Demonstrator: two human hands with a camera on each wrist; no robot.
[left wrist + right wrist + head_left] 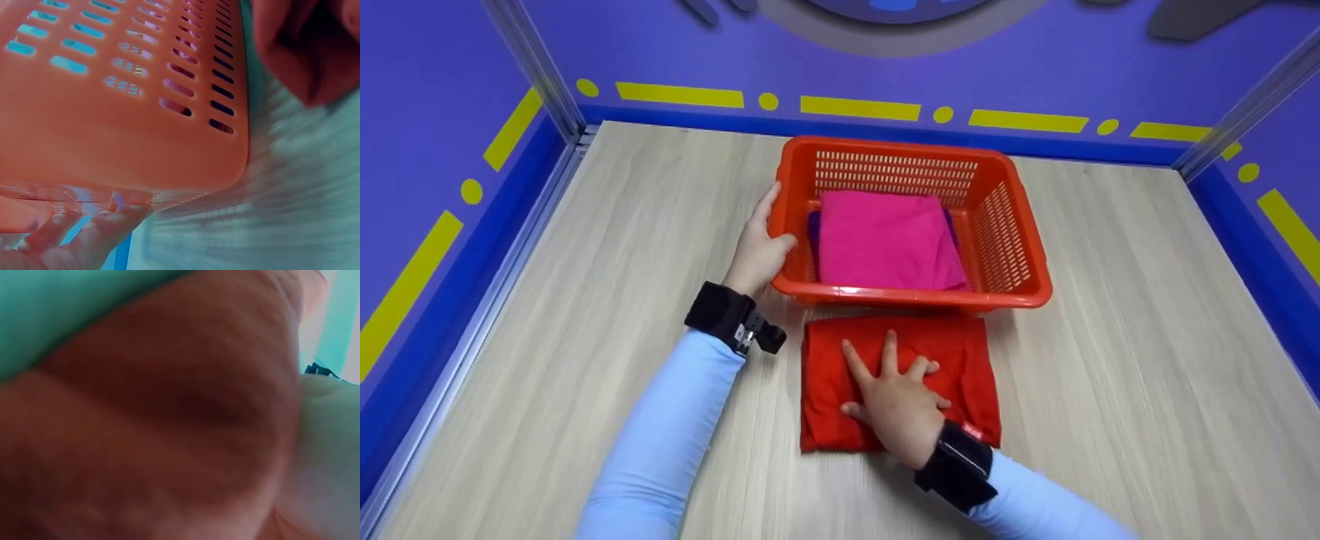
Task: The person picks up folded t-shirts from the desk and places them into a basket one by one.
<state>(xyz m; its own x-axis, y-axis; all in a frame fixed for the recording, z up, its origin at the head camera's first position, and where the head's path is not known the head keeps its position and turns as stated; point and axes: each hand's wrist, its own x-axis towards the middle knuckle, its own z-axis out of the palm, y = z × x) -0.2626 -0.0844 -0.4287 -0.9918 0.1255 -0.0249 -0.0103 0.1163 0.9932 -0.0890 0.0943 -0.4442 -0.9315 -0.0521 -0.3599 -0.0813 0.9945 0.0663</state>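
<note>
An orange plastic basket [915, 298] with slotted walls stands toward the back of the table. My left hand [759, 251] grips its left rim, thumb over the edge and fingers along the outer wall; those fingers [107, 228] also show in the left wrist view. In the basket lies a folded pink cloth [885, 240] on top of a dark purple cloth [814, 247]. Just in front of the basket is a folded red cloth [967, 360], laid flat. My right hand [904, 409] rests on it with fingers spread.
The light wooden table [1132, 360] extends to both sides of the basket. Blue-purple panels with yellow marks stand around it, the back wall [870, 75] close behind the basket. Metal posts [540, 67] rise at the back corners.
</note>
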